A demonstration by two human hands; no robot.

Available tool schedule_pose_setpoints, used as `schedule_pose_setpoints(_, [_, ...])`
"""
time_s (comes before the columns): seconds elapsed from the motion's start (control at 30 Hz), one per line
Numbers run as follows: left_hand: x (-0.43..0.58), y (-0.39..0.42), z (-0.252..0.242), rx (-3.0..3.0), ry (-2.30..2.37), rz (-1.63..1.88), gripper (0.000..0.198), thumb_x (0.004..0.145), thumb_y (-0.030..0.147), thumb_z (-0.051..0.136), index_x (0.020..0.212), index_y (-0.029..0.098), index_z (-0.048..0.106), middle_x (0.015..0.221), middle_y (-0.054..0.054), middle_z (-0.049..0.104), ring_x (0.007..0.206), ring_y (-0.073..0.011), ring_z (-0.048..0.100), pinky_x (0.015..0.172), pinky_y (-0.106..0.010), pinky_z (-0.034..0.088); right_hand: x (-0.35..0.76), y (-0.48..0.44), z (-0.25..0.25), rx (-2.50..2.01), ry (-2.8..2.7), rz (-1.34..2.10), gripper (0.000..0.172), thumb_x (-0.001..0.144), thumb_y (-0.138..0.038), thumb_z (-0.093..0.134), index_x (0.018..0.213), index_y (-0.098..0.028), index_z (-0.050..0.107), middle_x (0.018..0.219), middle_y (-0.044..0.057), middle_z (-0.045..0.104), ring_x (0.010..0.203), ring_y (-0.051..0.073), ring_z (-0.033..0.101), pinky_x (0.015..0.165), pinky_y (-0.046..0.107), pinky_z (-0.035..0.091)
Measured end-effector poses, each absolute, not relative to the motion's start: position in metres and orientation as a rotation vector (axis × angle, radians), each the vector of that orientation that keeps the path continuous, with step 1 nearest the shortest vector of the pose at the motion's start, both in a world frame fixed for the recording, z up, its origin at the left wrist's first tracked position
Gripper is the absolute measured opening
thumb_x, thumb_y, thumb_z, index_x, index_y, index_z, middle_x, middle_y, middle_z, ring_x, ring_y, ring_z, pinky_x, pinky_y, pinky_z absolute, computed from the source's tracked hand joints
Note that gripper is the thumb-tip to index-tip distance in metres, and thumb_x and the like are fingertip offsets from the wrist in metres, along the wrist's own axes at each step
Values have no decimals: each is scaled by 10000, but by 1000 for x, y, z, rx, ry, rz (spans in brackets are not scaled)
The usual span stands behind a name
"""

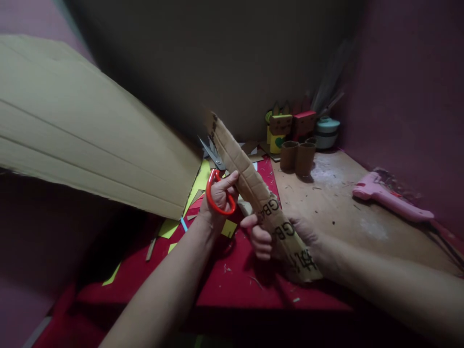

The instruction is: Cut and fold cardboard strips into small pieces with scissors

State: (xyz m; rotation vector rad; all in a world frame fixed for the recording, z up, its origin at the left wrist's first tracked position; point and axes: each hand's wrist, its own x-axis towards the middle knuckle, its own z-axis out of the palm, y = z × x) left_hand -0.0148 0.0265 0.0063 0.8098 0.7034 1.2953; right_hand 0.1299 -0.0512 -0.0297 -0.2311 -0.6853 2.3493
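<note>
A long strip of brown cardboard (pixel 250 181) with black printed letters slants across the middle of the view, raised off the table. My right hand (pixel 261 239) is wrapped round its lower part from behind; some of those fingers are hidden by the strip. In my left hand (pixel 221 193) are scissors (pixel 220 205) with red handles, the loop hanging round the fingers. Their metal blades point up and away, left of the strip, and look slightly apart. The left thumb presses on the strip's left edge.
A big cardboard sheet (pixel 101 130) leans at the left. Yellow paper scraps (pixel 169 228) lie on the red cloth (pixel 224 290). Cardboard tubes (pixel 305 159), decorated boxes (pixel 280 133) and a teal-lidded container (pixel 327 131) stand at the back. A pink glue gun (pixel 391 195) lies right.
</note>
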Motion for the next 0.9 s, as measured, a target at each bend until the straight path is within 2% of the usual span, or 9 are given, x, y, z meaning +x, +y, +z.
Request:
schedule_pose_setpoints(0.03, [-17,29,6,838,688,1335,66,741,118,657,801,130,634,671,-7,674,600,-118,657,640,-217,548,131,-50,-29,-270,-654,2284,259,731,-267,622,923,-93,627,542,-30,506,478,91,438,542,249,404])
schedule_pose_setpoints(0.1, [-22,35,6,902,703,1347,153,726,136,696,855,143,615,662,4,658,564,-111,642,562,-204,527,134,-45,-25,-402,-605,2123,171,736,-208,639,890,-134,633,560,-26,555,489,93,468,563,257,434])
schedule_pose_setpoints(0.2, [-28,42,8,927,826,1346,255,755,283,705,929,159,568,659,-7,641,548,-133,637,457,-206,488,141,-35,-17,-601,-628,1876,246,697,-176,688,938,-174,636,704,9,671,591,134,590,611,282,480])
schedule_pose_setpoints(0.33, [-27,44,7,925,849,1319,328,790,390,658,980,159,525,708,-37,643,588,-141,640,470,-225,508,147,-27,-13,-686,-799,1649,296,692,-200,709,979,-190,640,813,27,709,670,176,647,675,339,516])
schedule_pose_setpoints(0.5, [-20,35,1,1010,835,1196,557,637,250,795,1091,150,488,709,-14,621,575,-144,618,463,-233,487,147,-27,-19,-748,-961,1542,305,717,-229,703,1015,-211,643,903,38,714,713,191,662,710,374,530])
schedule_pose_setpoints(0.67, [-19,25,3,1061,840,1078,667,537,81,799,1128,165,501,709,21,603,558,-129,604,504,-241,477,147,-25,-26,-769,-995,1527,319,720,-225,708,1033,-222,645,962,53,711,776,216,672,767,418,534])
schedule_pose_setpoints(0.77, [-19,24,2,1110,851,1098,651,519,40,772,1105,150,513,688,34,589,549,-116,588,534,-246,474,147,-24,-27,-721,-1031,1534,361,715,-204,709,1068,-236,638,1031,52,699,879,234,665,845,447,515])
schedule_pose_setpoints(0.9, [-18,23,2,1309,746,1089,585,578,84,750,1107,160,511,717,37,582,582,-105,577,590,-250,472,148,-24,-23,-693,-1080,1528,385,723,-213,708,1098,-251,630,1059,48,692,965,249,645,882,457,501])
